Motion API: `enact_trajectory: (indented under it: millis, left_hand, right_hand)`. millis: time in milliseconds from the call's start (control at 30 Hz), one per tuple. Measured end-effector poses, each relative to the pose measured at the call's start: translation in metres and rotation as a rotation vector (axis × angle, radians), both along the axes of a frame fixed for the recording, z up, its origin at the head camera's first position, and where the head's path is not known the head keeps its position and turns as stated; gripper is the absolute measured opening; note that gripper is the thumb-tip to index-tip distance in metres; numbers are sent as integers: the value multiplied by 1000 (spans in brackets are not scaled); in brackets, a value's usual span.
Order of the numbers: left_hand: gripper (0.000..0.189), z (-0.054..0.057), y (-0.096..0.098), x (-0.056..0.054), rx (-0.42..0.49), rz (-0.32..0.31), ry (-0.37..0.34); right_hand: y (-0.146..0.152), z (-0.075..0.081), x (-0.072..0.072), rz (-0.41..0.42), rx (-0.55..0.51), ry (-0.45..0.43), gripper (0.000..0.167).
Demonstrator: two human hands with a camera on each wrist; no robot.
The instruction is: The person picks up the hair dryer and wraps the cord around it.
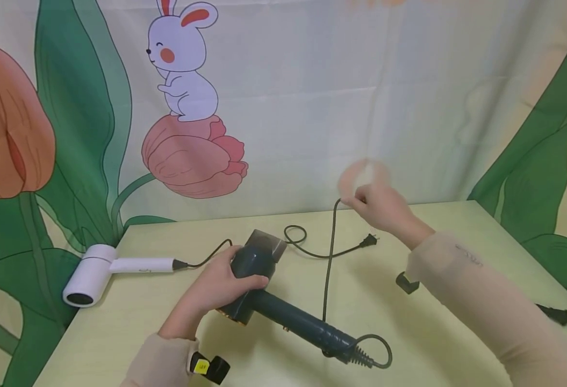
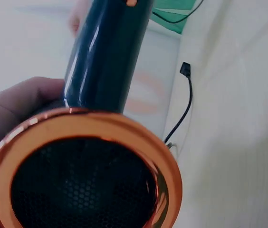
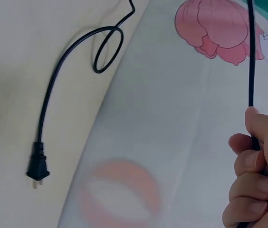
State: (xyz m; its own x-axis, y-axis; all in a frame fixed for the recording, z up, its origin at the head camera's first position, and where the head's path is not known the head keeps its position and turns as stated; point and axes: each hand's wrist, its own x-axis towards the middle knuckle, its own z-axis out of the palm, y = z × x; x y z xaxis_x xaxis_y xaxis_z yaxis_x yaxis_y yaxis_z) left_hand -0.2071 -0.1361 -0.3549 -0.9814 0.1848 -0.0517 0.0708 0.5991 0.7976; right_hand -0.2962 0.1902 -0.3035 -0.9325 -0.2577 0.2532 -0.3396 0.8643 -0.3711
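Observation:
My left hand [image 1: 222,282] grips a dark teal hair dryer [image 1: 295,322] around its head, thumb across the body near the handle. In the left wrist view its copper-coloured ring [image 2: 169,166] surrounds a mesh intake. A smoky nozzle [image 1: 268,242] caps the other end. The handle slants down to the right, above the table. My right hand [image 1: 385,209], raised near the table's back edge, holds the dryer's dark cord [image 1: 330,258] with curled fingers, seen closely in the right wrist view. The cord stretches down to the lower handle, where a short loop [image 1: 389,349] curves beside the strain relief.
A white hair dryer [image 1: 90,277] lies at the table's left. Its black cord runs behind the teal dryer, makes a loop, and ends in a two-prong plug [image 1: 370,240]. Another black plug [image 1: 559,316] is at the right edge. A printed curtain [image 1: 302,107] hangs behind the table.

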Motion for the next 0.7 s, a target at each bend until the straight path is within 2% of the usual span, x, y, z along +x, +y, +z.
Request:
enact_trajectory:
  millis: [133, 300, 500, 700]
  left_hand:
    - [80, -2, 2, -1, -71, 27, 27]
    - [82, 1, 1, -2, -183, 80, 68]
    - [90, 2, -7, -7, -224, 158, 50]
    - [89, -3, -12, -13, -229, 254, 23]
  right_hand:
    - [-6, 12, 1, 6, 8, 41, 49]
    - [-6, 32, 10, -34, 6, 115, 50]
    - [-2, 57, 35, -56, -34, 194, 47]
    - [-1, 76, 67, 8, -114, 309, 39]
